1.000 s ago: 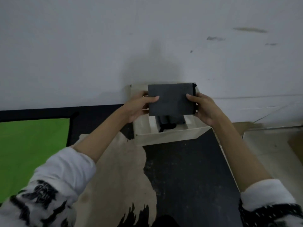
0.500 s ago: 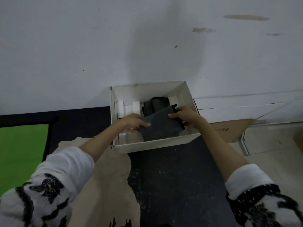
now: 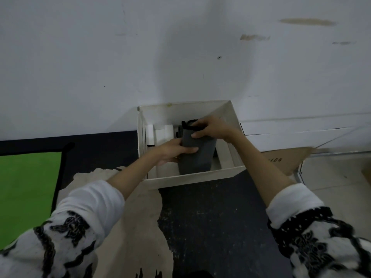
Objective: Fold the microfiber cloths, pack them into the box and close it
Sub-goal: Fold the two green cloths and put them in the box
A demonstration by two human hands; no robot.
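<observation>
- A green panel [image 3: 26,189] with a black border fills the left edge of the frame, lying on the floor.
- A torn beige sheet [image 3: 138,221] lies over a dark mat [image 3: 216,227] in the lower centre.
- The left hand [image 3: 170,151] reaches into the box from the lower left; its fingers [image 3: 188,150] curl onto the near left side of the folded cloth, gripping it.
- The white box [image 3: 192,178] sits open at frame centre against the pale wall [image 3: 100,57], with white inserts [image 3: 158,133] in its left part.
- The dark grey folded cloth [image 3: 195,159] stands tilted inside the box, in its middle part.
- The right hand [image 3: 208,127] comes from the right and pinches the cloth's upper edge, thumb in front.
- Brown cardboard [image 3: 281,160] lies right of the box.
</observation>
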